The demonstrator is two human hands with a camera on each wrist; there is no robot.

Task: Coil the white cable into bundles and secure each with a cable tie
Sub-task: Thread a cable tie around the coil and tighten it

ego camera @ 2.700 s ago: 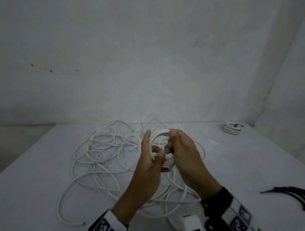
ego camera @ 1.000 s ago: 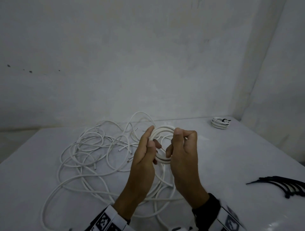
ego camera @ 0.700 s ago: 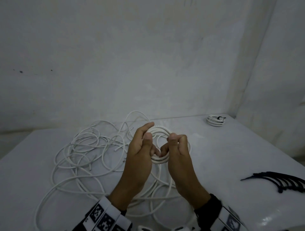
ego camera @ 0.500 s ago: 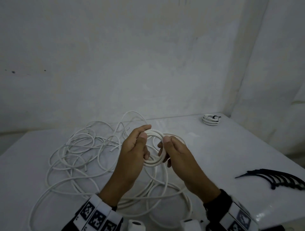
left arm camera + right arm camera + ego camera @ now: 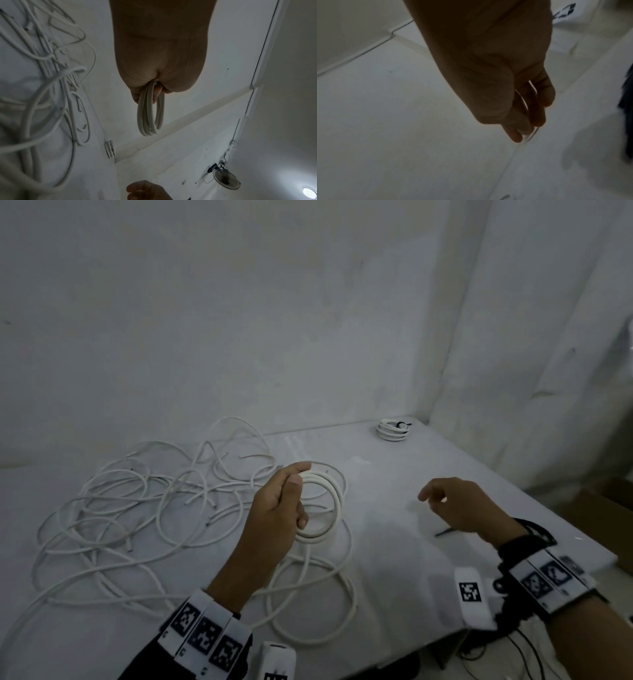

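My left hand (image 5: 289, 494) grips a small coil of white cable (image 5: 335, 508), held upright above the table; the left wrist view shows the coil (image 5: 148, 119) hanging from my pinching fingers (image 5: 155, 93). A strand runs from it down into the loose white cable (image 5: 137, 508) tangled over the table's left half. My right hand (image 5: 455, 505) hovers to the right, apart from the coil, fingers loosely curled and holding nothing. The tip of a black cable tie (image 5: 444, 531) pokes out from under it. The right wrist view shows the relaxed fingers (image 5: 537, 102) above the table, with dark ties (image 5: 629, 121) at the edge.
A finished white bundle (image 5: 392, 431) with a black tie lies at the table's far right corner, against the wall. The white table (image 5: 394, 553) ends just right of my right wrist. A cardboard box (image 5: 603, 505) stands beyond that edge.
My right hand has let go of the coil and swung right, over the black cable ties. The left hand alone keeps the coil.
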